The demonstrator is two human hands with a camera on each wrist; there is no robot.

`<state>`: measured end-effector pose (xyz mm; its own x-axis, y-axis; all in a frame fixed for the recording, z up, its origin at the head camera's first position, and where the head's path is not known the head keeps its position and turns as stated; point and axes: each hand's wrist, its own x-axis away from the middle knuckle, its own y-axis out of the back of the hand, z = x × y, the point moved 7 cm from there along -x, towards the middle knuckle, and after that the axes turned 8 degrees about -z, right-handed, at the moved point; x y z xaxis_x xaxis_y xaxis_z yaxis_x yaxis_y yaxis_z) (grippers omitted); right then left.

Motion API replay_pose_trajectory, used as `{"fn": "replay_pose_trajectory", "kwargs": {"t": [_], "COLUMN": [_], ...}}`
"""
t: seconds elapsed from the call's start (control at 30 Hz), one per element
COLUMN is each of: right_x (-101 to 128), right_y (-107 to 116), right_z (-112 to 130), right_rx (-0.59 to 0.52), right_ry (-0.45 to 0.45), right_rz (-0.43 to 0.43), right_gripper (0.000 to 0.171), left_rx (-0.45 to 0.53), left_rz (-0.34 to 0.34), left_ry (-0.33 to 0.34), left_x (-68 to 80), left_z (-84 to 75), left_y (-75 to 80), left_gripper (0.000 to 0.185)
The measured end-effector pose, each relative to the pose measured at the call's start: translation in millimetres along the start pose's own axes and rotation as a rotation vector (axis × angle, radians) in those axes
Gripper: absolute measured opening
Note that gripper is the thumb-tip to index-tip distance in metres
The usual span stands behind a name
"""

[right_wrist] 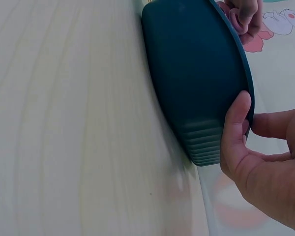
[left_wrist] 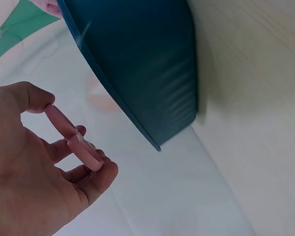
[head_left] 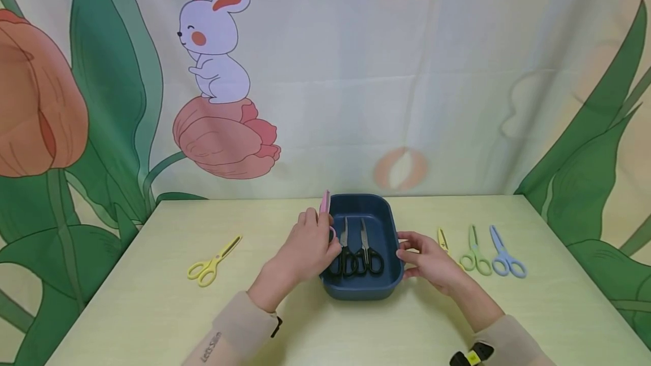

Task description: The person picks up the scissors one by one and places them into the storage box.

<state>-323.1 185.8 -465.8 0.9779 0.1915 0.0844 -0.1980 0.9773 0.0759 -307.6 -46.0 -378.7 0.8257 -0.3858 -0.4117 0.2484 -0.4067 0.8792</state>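
Pink scissors (head_left: 325, 203) are pinched in my left hand (head_left: 307, 246), over the left rim of a dark blue box (head_left: 360, 292). In the left wrist view, thumb and fingers hold the scissors by their pink handle loops (left_wrist: 86, 153), beside the box's outer wall. Two black-handled scissors (head_left: 364, 253) lie side by side in the box, blades pointing away from me; the left pair is partly behind my left hand. My right hand (head_left: 432, 260) grips the box's right rim. In the right wrist view its thumb (right_wrist: 233, 128) presses the outer wall.
Yellow scissors (head_left: 213, 263) lie on the pale wooden table (head_left: 168, 309) to the left. Right of the box are another yellow pair (head_left: 442, 239), partly behind my right hand, green scissors (head_left: 474, 256) and blue scissors (head_left: 502, 253). A printed curtain (head_left: 325, 72) hangs behind the table.
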Motion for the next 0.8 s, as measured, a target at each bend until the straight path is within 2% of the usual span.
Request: {"fn": "replay_pose_trajectory", "kwargs": {"t": [0.13, 0.43, 0.8], "right_x": [0, 1, -1], "right_y": [-1, -1, 0], "right_z": [0, -1, -2], "right_rx": [0.002, 0.011, 0.009], "right_ry": [-0.001, -0.009, -0.014], "right_rz": [0.001, -0.006, -0.020], "right_gripper": [0.049, 0.048, 0.049], "left_rx": [-0.026, -0.085, -0.064], "left_rz": [0.018, 0.105, 0.160], "left_ry": [-0.018, -0.042, -0.011], "left_x": [-2.6, -6.9, -6.9], "left_z": [-7.3, -24.7, -30.8], "left_y": [-5.9, -24.2, -44.1], "left_gripper": [0.032, 0.036, 0.035]}}
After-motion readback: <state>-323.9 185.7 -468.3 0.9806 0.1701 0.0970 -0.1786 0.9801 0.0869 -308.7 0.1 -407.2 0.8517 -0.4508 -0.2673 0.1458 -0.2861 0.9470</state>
